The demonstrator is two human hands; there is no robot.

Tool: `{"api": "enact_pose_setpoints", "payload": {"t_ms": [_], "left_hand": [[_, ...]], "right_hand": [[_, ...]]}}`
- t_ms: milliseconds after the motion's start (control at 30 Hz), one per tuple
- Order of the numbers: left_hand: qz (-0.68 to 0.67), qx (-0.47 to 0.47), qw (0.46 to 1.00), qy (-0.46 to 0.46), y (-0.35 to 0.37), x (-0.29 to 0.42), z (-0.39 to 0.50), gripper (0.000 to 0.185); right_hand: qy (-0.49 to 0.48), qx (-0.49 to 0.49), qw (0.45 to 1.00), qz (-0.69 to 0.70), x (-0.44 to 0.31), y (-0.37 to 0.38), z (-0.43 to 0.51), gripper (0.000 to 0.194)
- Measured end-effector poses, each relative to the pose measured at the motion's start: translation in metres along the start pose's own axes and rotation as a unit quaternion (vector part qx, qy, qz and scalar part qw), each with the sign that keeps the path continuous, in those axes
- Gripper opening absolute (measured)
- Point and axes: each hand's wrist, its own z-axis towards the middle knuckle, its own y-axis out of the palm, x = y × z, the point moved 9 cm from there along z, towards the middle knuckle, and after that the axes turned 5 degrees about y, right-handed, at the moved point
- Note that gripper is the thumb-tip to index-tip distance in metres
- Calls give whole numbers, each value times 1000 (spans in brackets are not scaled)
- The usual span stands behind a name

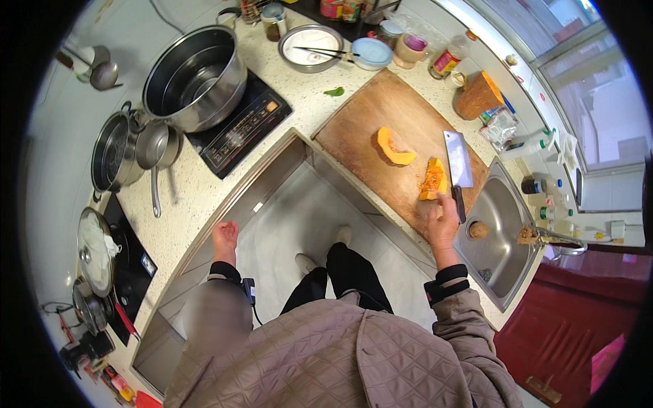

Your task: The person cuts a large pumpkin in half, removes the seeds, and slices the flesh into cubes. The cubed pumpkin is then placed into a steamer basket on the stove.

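Note:
My right hand (442,222) is over the near edge of a wooden cutting board (352,125). Its fingers are bent at the near end of a pumpkin piece (434,178) with stringy pulp and seeds; blur hides whether they grip it. Just right of that hand lies a cleaver (459,159), its blade pointing away and its black handle beside my fingers. Farther left on the board rests a curved pumpkin slice (394,148). My left hand (225,238) hangs above the floor by the left counter, empty, with fingers loosely curled.
A steel sink (502,204) with a brown round object (478,230) adjoins the board. Left, a large steel pot (196,76) stands on an induction cooker (242,127); a saucepan (153,145) sits nearby. A large cut pumpkin (477,97) and a bottle (451,56) stand beyond the board.

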Motion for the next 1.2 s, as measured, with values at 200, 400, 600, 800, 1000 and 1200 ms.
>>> {"api": "enact_pose_setpoints", "payload": {"t_ms": [200,400,600,800,1000,1200], "left_hand": [[200,-206,958,7,201,-51,-84,24],[478,-386,779,125,446,-119,-182,32],[653,-383,633,162,545,-157,-188,51],[634,-415,651,40,553,-168,-188,60],[689,-416,589,73,550,-181,-173,54],[746,-412,502,147,558,-192,-170,52]], "right_hand": [[117,1,985,-127,103,-15,27,58],[189,-72,972,-122,158,6,48,38],[251,-121,953,-121,170,10,67,36],[292,-68,954,8,163,-13,72,22],[459,-106,828,303,162,5,26,10],[481,-67,826,286,150,22,-1,11]]}}
